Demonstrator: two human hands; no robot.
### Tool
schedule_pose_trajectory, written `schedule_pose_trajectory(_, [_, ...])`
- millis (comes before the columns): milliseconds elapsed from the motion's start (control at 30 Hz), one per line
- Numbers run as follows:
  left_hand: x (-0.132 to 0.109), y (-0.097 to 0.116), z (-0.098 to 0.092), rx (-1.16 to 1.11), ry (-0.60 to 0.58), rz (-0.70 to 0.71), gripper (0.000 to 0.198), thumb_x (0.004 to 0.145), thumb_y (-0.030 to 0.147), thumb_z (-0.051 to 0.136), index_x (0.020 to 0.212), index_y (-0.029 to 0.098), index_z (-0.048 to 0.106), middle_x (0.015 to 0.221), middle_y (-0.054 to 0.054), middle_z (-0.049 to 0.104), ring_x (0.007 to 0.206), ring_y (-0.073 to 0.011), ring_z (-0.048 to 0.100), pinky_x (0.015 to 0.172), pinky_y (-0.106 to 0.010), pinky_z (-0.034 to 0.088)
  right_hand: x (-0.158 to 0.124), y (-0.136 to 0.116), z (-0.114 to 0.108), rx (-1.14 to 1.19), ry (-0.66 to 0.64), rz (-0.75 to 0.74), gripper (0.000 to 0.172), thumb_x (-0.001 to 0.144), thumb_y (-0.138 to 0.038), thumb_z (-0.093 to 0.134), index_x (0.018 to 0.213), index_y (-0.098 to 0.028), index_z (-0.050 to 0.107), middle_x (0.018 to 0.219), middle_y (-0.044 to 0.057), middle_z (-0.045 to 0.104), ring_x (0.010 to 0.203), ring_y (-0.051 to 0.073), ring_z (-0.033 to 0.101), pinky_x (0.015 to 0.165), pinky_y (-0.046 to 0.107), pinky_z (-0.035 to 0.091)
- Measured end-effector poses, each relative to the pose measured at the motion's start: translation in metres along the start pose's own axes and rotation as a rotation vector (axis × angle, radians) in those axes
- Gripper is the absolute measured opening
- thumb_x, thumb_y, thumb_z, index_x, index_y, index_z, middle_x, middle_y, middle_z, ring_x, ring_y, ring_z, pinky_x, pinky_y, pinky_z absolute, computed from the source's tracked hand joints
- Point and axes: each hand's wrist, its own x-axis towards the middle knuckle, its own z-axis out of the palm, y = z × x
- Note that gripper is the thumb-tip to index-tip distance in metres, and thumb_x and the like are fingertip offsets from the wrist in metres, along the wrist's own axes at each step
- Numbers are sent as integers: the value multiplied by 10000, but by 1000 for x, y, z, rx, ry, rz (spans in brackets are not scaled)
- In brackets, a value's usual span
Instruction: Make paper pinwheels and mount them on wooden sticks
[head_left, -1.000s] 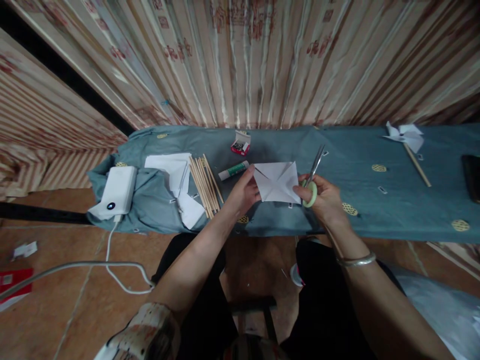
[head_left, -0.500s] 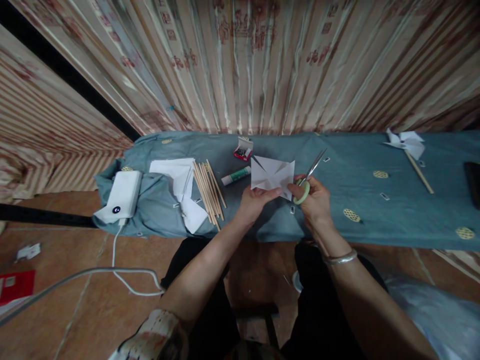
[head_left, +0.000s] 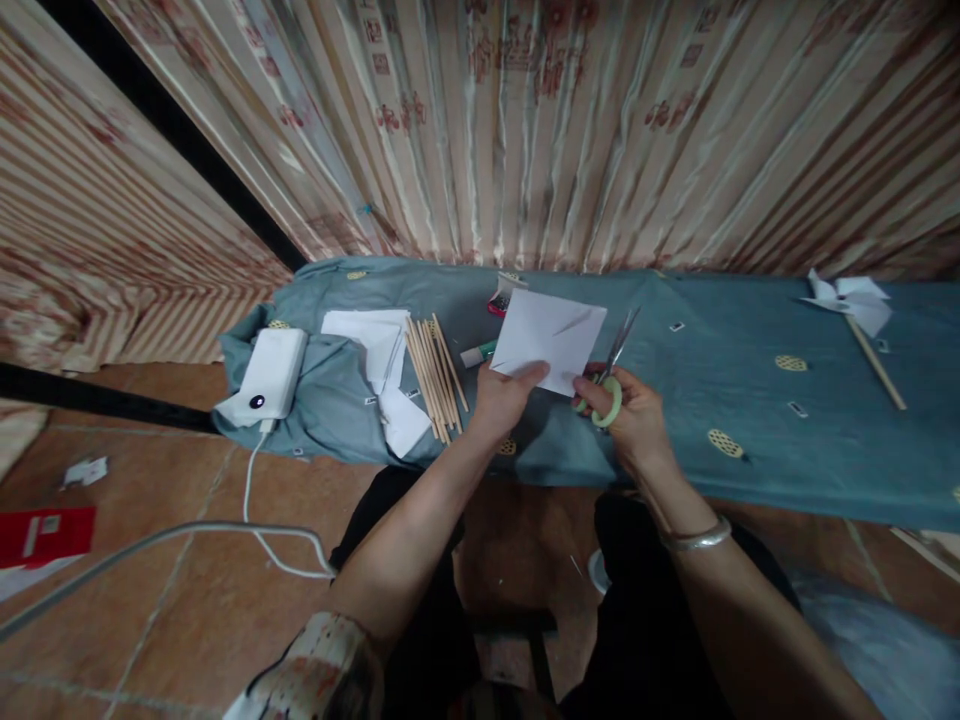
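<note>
A square of white paper (head_left: 551,338) with slits cut in from its corners is held up above the cloth. My left hand (head_left: 504,402) pinches its near left edge, thumb on top. My right hand (head_left: 634,410) has its fingers in the pale green handles of a pair of scissors (head_left: 616,350), whose blades point up and away, beside the paper. Its thumb and fingertips are at the paper's near right corner. Behind the paper, a glue stick (head_left: 477,354) and a small red box (head_left: 499,300) are partly covered.
Several wooden sticks (head_left: 435,380) lie left of my hands, with white paper sheets (head_left: 375,335) beyond them. A power bank (head_left: 274,372) with a white cable is at the left end. A paper pinwheel (head_left: 855,298) on a stick lies far right. A curtain (head_left: 510,150) hangs behind.
The paper has been turned and tilted in my hands, and more of its flat face shows. The view has shifted, so everything on the cloth appears slightly further right.
</note>
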Motion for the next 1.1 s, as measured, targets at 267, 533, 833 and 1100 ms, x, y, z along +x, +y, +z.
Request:
schedule_pose_trajectory(267, [14, 17, -19, 22, 96, 51, 280, 517, 310, 842, 651, 151, 655, 676, -25, 672, 646, -164, 610, 585, -279, 466, -24, -4, -24, -187, -449, 122, 483, 668, -583, 785, 935, -187, 716, 748, 49, 720, 628, 159, 634, 563, 265, 500])
schedule_pose_trajectory(533, [11, 20, -20, 67, 67, 75, 259, 547, 314, 822, 644, 163, 637, 640, -8, 630, 600, -142, 555, 543, -273, 442, -32, 2, -29, -302, -588, 115, 430, 699, -579, 766, 862, -183, 742, 640, 4, 621, 591, 137, 560, 525, 242, 452])
schedule_pose_trajectory(833, [3, 14, -13, 87, -7, 38, 207, 560, 265, 785, 636, 166, 619, 632, 5, 610, 583, -129, 524, 565, -273, 438, -29, -2, -26, -255, -577, 167, 458, 640, -598, 794, 836, -190, 730, 611, -7, 593, 579, 128, 534, 533, 244, 448])
schedule_pose_trajectory(1100, [-1, 14, -11, 130, -26, 10, 171, 595, 232, 764, 613, 166, 608, 593, 10, 595, 571, -130, 528, 563, -268, 431, -29, -5, -25, -248, -561, 176, 431, 622, -577, 809, 781, -185, 726, 582, -15, 586, 542, 113, 520, 511, 234, 441])
